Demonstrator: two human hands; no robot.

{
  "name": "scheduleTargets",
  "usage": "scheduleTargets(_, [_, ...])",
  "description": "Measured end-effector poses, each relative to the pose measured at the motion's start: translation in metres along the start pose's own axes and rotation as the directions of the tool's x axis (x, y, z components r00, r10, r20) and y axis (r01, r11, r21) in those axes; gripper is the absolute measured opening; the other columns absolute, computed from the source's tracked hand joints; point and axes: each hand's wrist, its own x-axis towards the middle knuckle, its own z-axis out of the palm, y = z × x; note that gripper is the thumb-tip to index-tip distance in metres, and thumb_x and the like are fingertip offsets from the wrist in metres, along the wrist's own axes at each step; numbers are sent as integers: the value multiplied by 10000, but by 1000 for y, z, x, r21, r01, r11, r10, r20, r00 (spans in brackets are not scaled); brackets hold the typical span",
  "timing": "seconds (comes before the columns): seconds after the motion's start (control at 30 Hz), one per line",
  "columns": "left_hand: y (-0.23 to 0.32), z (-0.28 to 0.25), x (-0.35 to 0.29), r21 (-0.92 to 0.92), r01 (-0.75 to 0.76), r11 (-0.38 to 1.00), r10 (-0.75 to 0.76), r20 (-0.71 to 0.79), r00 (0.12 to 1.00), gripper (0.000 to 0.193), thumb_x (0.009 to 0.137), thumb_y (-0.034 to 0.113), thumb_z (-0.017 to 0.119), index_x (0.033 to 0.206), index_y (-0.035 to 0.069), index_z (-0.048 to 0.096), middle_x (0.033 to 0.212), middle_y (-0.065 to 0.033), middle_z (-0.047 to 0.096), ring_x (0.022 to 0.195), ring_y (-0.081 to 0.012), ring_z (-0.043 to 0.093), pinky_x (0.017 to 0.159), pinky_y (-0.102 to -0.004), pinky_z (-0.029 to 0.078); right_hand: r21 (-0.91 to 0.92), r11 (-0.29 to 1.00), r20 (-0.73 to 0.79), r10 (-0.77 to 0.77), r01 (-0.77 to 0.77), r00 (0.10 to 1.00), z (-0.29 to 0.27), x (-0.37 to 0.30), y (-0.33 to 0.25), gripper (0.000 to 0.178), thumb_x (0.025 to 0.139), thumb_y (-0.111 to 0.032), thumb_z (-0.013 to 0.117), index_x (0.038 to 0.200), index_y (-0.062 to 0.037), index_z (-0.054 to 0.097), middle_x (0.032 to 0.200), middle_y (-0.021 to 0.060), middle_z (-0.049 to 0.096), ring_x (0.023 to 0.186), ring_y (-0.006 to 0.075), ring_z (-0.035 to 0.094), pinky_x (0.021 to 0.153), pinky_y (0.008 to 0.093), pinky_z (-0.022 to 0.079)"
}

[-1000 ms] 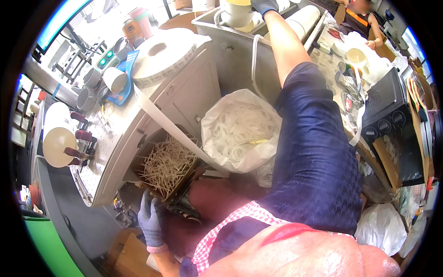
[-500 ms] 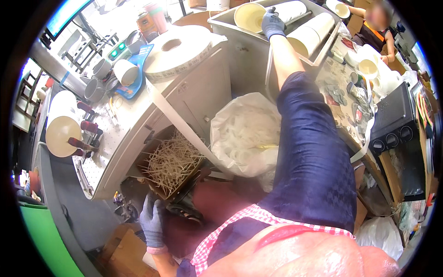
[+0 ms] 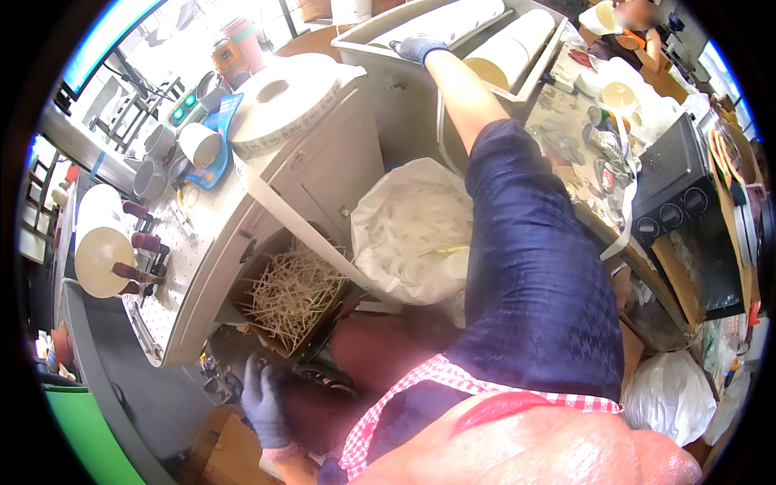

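Note:
At the near left side of a grey bin (image 3: 388, 58), my gloved right hand (image 3: 422, 48) reaches out with its fingers stretched flat. It lies at the near end of a long white stack of paper cups (image 3: 453, 20); whether it touches the stack I cannot tell. A second stack of white cups (image 3: 511, 50) rests in the bin to the right, its cream open end towards me. Down at the lower left hangs my gloved left hand (image 3: 265, 408), open and holding nothing, near a carton of thin white strips (image 3: 295, 295).
A white-lined bag of translucent scraps (image 3: 416, 230) stands below the bin. On the left worktop are a big tape roll (image 3: 283, 93), grey cups (image 3: 149, 178) and red-handled clamps (image 3: 145, 242). A black toaster oven (image 3: 683, 202) is at right; a co-worker (image 3: 647, 44) is behind.
My right hand has come off the upright rim of a cream-lined cup stack and moved nearer; that open end no longer shows. The view has shifted slightly. My left hand stays low.

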Motion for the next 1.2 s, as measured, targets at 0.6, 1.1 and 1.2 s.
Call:
scheduleTargets(0.6, [-316, -123, -300, 358, 673, 647, -305, -687, 660, 651, 895, 546, 557, 1252, 4, 520, 1238, -232, 534, 1091, -387, 549, 898, -473, 457, 512, 456, -276, -715, 728, 643, -4, -375, -80, 321, 949, -260, 650, 1211, -77, 678, 1129, 138, 712, 1040, 278, 682, 927, 378, 531])
scheduleTargets(1.1, [-255, -127, -228, 298, 353, 887, -139, -555, 820, 502, 925, 388, 580, 1230, -10, 574, 1229, -222, 590, 1129, -368, 572, 951, -450, 467, 540, 483, -151, -751, 690, 643, -26, -437, -100, 369, 942, -155, 626, 1297, -55, 628, 1227, 120, 690, 1101, 202, 666, 974, 338, 510])
scheduleTargets(1.2, [-255, -144, -245, 249, 346, 904, -140, -592, 793, 472, 931, 357, 584, 1226, -13, 585, 1228, -220, 601, 1137, -365, 577, 962, -445, 469, 576, 340, -244, -796, 743, 554, 12, -442, -138, 361, 910, -231, 680, 1238, -80, 665, 1147, 128, 711, 1025, 285, 685, 931, 374, 534])
